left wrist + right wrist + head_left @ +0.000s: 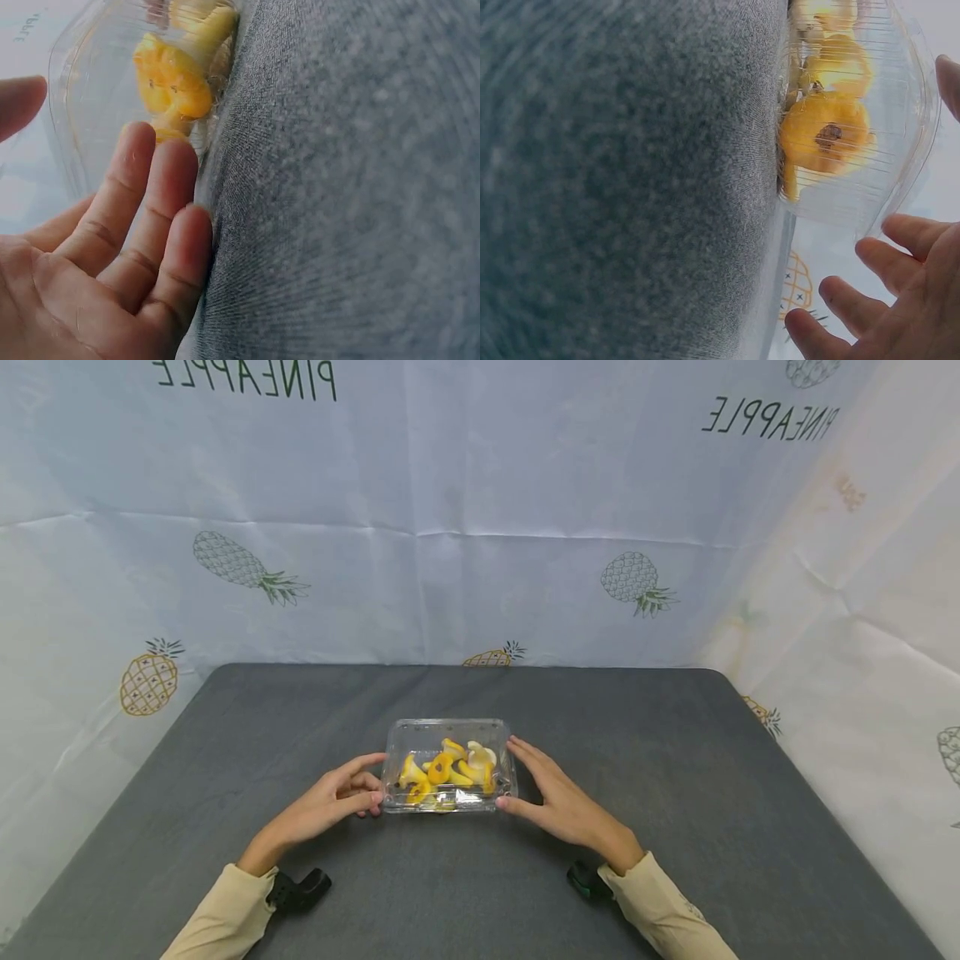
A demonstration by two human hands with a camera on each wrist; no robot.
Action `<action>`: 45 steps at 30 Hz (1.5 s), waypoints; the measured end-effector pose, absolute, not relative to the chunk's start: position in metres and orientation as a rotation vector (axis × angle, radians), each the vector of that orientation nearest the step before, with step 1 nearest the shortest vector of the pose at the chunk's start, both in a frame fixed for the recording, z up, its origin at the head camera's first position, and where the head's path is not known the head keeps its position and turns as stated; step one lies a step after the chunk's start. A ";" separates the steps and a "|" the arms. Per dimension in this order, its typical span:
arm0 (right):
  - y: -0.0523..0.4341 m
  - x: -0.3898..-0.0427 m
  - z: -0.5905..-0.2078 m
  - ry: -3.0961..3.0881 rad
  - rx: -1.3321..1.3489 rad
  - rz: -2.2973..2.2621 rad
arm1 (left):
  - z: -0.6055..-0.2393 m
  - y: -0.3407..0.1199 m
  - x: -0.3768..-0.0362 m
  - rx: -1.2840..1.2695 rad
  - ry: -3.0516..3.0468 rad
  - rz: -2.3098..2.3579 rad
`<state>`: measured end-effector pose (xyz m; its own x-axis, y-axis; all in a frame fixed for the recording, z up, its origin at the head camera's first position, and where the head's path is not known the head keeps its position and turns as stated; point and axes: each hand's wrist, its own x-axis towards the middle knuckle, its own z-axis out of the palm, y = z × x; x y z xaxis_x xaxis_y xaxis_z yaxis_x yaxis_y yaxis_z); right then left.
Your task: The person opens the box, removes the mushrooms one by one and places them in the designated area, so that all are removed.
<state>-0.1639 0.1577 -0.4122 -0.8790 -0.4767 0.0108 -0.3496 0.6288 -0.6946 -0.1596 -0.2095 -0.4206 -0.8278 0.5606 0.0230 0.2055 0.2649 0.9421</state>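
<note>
Here, spread fingers [360, 781] of both hands flank a closed clear box [447, 766] of yellow toy mushrooms [442, 768].

Two bare hands, left hand [333, 797] and right hand [558, 797], extend from long beige sleeves [225, 918]. A small black wrist-mounted camera [300, 889] sits under each cuff.

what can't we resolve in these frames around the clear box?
- Contact of left hand with the clear box: head view too small; left wrist view shows fingers close, contact unclear.
- Right hand: thumb cut off by the right wrist view's edge.
- The yellow pieces: what they are, and their count, blurred by ribbed plastic.
- Lid latch: not discernible.
</note>
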 end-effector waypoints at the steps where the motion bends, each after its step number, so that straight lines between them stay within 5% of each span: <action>1: 0.158 -0.164 -0.412 2.677 -0.683 -1.084 | -0.421 -0.210 -0.160 0.714 2.203 1.598; 45: 0.156 -0.163 -0.411 2.680 -0.631 -1.116 | -0.428 -0.209 -0.161 0.651 1.694 1.726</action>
